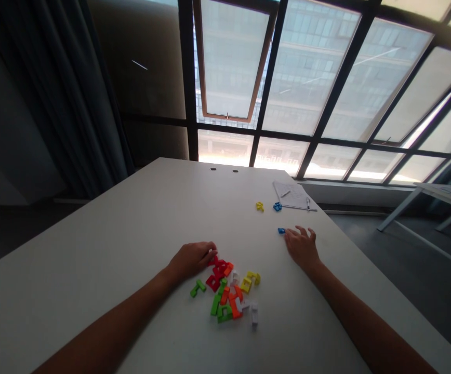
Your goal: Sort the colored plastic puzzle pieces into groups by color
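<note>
Daylight was pouring in through the windows, and the lower panes were blown out by glare! The curtain was sunk in shadow, the hands were dimmed by backlight, and the frame's edges were bent by distortion.

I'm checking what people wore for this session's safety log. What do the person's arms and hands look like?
The left arm and right arm are bare, with no sleeves in view. The left hand and right hand wear no gloves, and no watch, bracelet or ring can be made out.
</note>
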`<act>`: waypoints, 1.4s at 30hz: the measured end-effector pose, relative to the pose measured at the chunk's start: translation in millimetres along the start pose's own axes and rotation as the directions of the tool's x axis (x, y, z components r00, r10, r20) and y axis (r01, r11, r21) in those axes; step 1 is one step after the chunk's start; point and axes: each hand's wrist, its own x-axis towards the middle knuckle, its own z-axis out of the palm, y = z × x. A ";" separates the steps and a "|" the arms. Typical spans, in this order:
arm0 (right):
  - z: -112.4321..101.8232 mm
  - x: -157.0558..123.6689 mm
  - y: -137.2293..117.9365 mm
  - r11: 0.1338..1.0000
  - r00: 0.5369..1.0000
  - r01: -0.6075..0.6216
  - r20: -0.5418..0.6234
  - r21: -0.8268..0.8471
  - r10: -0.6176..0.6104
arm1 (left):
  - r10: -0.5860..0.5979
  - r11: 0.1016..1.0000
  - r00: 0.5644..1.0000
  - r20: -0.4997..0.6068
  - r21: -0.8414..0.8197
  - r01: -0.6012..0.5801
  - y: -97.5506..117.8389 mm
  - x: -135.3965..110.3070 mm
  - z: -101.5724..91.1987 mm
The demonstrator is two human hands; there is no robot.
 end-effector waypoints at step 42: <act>-1.2 -50.1 -37.1 0.806 0.880 0.474 -0.227 0.355 -0.418 | 0.001 1.000 1.000 0.007 0.021 -0.001 -0.8 -0.6 1.9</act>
